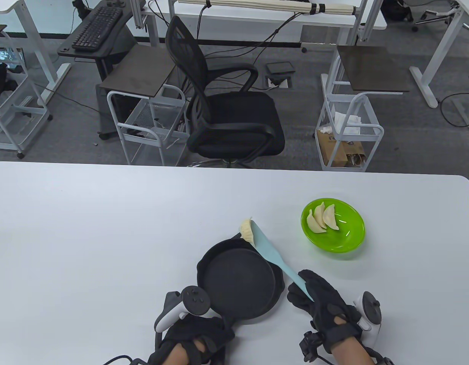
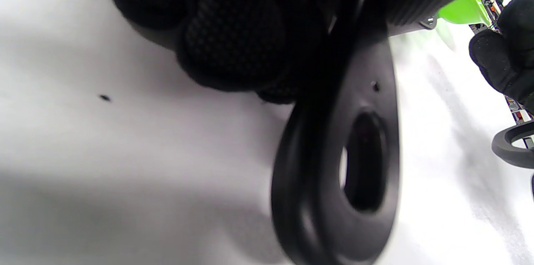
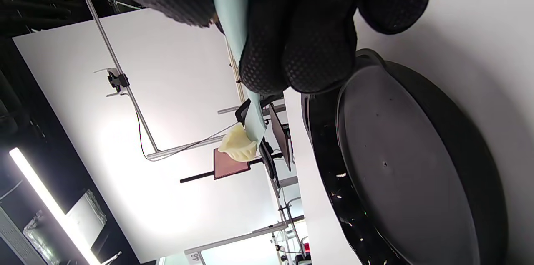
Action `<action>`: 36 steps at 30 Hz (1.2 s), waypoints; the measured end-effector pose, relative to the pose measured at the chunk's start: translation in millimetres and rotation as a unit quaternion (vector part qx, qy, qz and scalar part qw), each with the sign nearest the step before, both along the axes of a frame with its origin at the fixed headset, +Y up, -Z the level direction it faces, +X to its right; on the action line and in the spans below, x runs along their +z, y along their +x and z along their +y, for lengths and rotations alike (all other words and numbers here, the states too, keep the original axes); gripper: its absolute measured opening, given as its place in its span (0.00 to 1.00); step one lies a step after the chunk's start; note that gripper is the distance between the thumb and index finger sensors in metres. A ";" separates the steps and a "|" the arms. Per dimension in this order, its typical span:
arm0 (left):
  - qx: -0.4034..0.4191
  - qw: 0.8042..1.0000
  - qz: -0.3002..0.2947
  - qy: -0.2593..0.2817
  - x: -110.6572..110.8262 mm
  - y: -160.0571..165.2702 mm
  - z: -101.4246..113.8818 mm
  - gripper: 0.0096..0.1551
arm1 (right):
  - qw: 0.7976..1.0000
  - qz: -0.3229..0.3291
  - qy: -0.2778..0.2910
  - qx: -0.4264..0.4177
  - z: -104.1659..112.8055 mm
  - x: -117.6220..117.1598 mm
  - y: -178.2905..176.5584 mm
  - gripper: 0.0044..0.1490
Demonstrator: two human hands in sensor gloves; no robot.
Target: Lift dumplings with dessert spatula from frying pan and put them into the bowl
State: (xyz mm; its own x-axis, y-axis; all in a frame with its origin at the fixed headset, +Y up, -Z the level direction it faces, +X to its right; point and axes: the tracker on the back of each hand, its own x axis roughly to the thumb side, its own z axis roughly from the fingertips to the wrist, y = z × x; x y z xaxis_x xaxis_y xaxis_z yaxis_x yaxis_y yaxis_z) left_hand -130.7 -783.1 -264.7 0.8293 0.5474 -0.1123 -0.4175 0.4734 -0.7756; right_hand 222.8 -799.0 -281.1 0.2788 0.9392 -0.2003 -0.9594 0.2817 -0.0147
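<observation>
A black frying pan (image 1: 238, 281) sits near the table's front edge; its inside shows no dumplings. My left hand (image 1: 196, 334) grips the pan's handle (image 2: 358, 165), whose hanging loop fills the left wrist view. My right hand (image 1: 314, 300) grips the handle of a light blue dessert spatula (image 1: 274, 258). One pale dumpling (image 1: 247, 232) rides on the spatula's blade, raised over the pan's far rim. The same dumpling (image 3: 238, 145) shows in the right wrist view beside the blade (image 3: 254, 125), with the pan (image 3: 409, 165) below. A green bowl (image 1: 346, 235) to the right holds three dumplings (image 1: 322, 218).
A black office chair (image 1: 227, 110) and white wire carts (image 1: 348, 129) stand beyond the table's far edge. The white table (image 1: 105, 228) stretches wide to the left of the pan.
</observation>
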 end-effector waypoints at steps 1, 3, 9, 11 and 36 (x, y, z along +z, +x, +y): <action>0.000 1.000 0.000 0.000 0.1 0.0 0.0 0.37 | 1.000 -0.003 0.000 0.000 0.0 0.3 0.6 0.33; -0.001 1.000 0.000 0.000 0.1 0.0 0.0 0.38 | 1.000 -0.012 -0.001 -0.005 0.3 1.1 2.1 0.34; 0.000 1.000 0.000 0.000 0.0 0.0 -0.1 0.38 | 0.998 -0.057 0.002 -0.013 2.2 2.2 10.6 0.35; 0.000 1.000 0.000 0.000 0.3 0.1 0.0 0.38 | 0.996 -0.084 0.003 -0.008 2.8 2.6 15.5 0.35; -0.001 1.000 0.000 0.002 0.2 0.3 0.0 0.38 | 0.971 -0.232 -0.022 0.061 -7.7 -5.3 71.3 0.38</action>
State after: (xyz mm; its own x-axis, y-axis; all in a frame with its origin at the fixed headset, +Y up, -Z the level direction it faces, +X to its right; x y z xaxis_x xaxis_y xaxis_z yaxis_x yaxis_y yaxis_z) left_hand -130.3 -783.1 -264.5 0.8303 0.5463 -0.1105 -0.4167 0.4767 -0.7740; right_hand 294.1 -806.7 -286.4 0.2365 0.9642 -0.1199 -0.8726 0.1565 -0.4627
